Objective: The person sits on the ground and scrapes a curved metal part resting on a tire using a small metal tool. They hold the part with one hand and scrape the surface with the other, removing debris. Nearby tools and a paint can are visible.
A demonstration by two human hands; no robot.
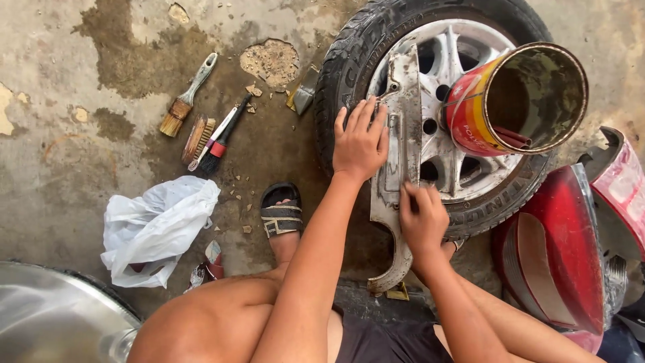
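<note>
A: Where is the curved grey body panel [401, 134]?
B: It lies across a wheel [430, 101] on the concrete floor [67, 134].
A: And the hands?
B: The left hand [359, 141] presses flat on the panel, fingers spread, grasping nothing. The right hand [422, 218] pinches something small against it; I cannot tell what.
A: Nearby?
B: A paint can [497, 101] rests on the wheel.

Both arms are left bare, with no sleeves, rings or watch seen on the hands [359, 144]. Dark shorts [376, 339] are worn. A black sandal [281, 210] with pale straps is worn on one foot.
</note>
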